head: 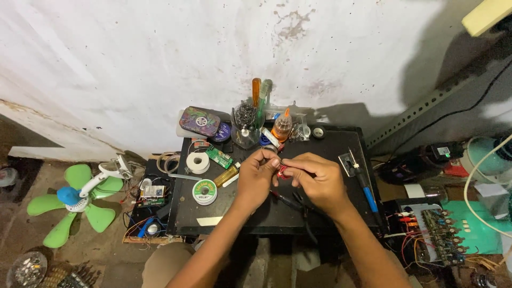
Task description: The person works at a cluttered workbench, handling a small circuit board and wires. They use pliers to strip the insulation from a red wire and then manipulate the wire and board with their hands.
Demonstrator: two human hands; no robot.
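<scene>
- Between your fingertips, over the middle of the black table [330, 146], sits a small red part [282, 170]; your left hand [256, 178] and right hand [314, 181] both pinch it, fingers drawn in tight around it (it is too small to say what it is).
- Your two hands touch each other at the knuckles, and both forearms run down and out of the bottom of the view.
- Just under your hands, dark-handled pliers [290, 201] lie on the table top.
- To your right, a blue-handled soldering iron [364, 186] lies along the table's right edge, tip pointing away from you.
- To your left, a green-labelled solder spool [205, 192] lies flat, with a roll of white tape [198, 162] just beyond it and a small green circuit board [220, 157] near that.
- At the far edge of the table, against the white wall [160, 53], stand a clear cup of tools [245, 128] with an orange-handled screwdriver [256, 92] poking up beside it, an orange-topped bottle [282, 127] and a round patterned tin [199, 121].
- On the floor well to your left lies a green fan [74, 202]; well to your right sits a circuit board with red wires [440, 234].
</scene>
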